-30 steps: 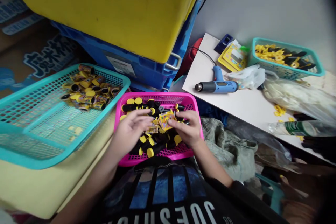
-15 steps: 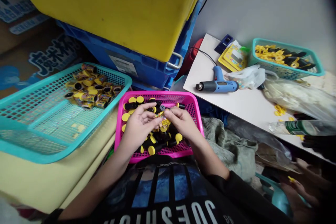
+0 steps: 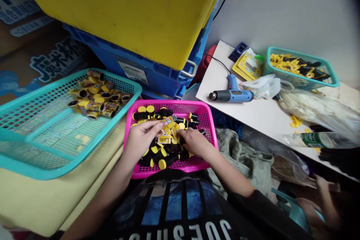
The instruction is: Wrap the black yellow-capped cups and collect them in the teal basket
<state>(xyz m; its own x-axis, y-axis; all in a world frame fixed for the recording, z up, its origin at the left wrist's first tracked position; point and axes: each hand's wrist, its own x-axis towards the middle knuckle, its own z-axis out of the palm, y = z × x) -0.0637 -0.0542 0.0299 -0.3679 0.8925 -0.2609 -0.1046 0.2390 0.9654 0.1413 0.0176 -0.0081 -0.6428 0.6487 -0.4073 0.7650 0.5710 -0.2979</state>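
My left hand point(image 3: 143, 135) pinches a small yellow printed label sleeve point(image 3: 168, 123) between thumb and fingers, above the pink basket point(image 3: 213, 135). More yellow printed labels point(image 3: 164, 140) lie just under it, on top of black pieces with yellow caps point(image 3: 162, 164). Down in the basket's right half, my right hand point(image 3: 194, 141) has its fingers curled among these pieces. Its fingertips are partly hidden, and what they grip cannot be made out.
A turquoise basket point(image 3: 36, 170) with several labelled yellow-and-black pieces point(image 3: 97, 97) stands at left. Stacked blue point(image 3: 112, 60) and yellow bins point(image 3: 118, 11) rise ahead. On the right table lie a heat gun point(image 3: 232, 95), plastic bags and another basket point(image 3: 298, 80). Another person's hand point(image 3: 326, 198) shows at lower right.
My hands have moved apart. The left now holds a label out flat, while the right has left it and gone lower into the basket. The view has shifted slightly.
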